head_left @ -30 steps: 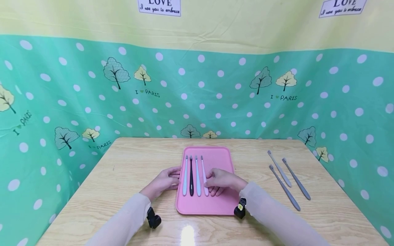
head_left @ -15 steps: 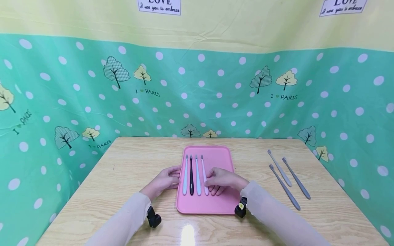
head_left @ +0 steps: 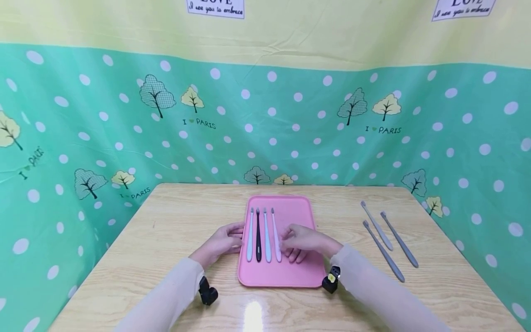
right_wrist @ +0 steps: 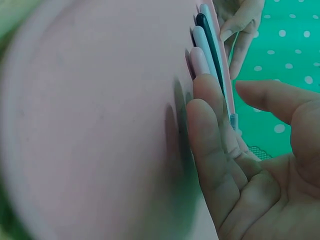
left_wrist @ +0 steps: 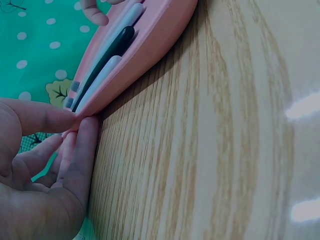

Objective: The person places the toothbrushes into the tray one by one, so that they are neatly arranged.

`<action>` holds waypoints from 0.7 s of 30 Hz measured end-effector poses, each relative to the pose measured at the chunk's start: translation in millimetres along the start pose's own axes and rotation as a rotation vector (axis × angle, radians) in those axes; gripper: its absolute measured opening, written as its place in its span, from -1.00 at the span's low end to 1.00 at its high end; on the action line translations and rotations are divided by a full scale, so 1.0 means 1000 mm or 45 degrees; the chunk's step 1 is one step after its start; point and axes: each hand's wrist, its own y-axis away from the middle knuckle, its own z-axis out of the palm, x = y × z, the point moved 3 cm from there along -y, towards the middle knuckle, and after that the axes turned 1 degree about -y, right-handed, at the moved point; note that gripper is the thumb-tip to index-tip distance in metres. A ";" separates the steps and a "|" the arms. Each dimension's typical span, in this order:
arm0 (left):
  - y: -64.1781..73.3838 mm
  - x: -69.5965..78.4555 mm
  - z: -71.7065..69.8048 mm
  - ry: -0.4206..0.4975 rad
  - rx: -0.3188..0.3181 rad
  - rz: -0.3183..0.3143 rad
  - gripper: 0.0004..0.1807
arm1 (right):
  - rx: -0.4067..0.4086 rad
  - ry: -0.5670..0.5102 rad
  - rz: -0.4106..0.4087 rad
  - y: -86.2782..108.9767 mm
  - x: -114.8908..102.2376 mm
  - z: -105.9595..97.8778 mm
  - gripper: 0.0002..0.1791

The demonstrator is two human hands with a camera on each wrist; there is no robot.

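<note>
Two hands in play: the left hand (head_left: 224,240) pinches the left rim of the pink tray (head_left: 274,277), plain from the left wrist view. Four toothbrushes (head_left: 258,235) lie side by side on it. The right hand (head_left: 304,242), fingers extended, is just beside the rightmost; its wrist view reveals the thumb apart. Right, three grey brushes (head_left: 383,252) on the wood-grain table (head_left: 178,207); beyond, a dotted green curtain (head_left: 286,117).

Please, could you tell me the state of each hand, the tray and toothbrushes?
Pink tray, flat on the table
Left light blue toothbrush, lying on tray
Black toothbrush, lying on tray
Right light blue toothbrush, lying on tray
Pale pink toothbrush, lying on tray
Three grey toothbrushes, lying on table, apart
Left hand, pinching the tray's left rim
Right hand, gripping nothing, beside the pale pink toothbrush
</note>
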 end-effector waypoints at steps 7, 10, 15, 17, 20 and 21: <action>0.000 0.000 0.000 0.003 0.006 -0.008 -0.26 | -0.010 0.019 -0.038 0.010 0.001 -0.010 -0.49; 0.000 0.001 0.000 0.006 0.004 -0.009 -0.26 | -0.005 0.023 -0.045 0.016 0.002 -0.017 -0.49; 0.001 0.002 0.000 0.018 0.004 -0.002 -0.25 | 0.008 0.038 -0.065 0.025 0.006 -0.030 -0.55; 0.001 0.003 0.000 0.018 0.009 -0.006 -0.25 | 0.004 0.038 -0.074 0.029 0.007 -0.034 -0.57; 0.001 0.003 0.000 0.011 0.007 -0.002 -0.24 | 0.004 0.045 -0.078 0.036 0.011 -0.040 -0.60; 0.001 0.003 0.000 0.013 0.005 0.000 -0.24 | 0.008 0.049 -0.079 0.039 0.012 -0.042 -0.61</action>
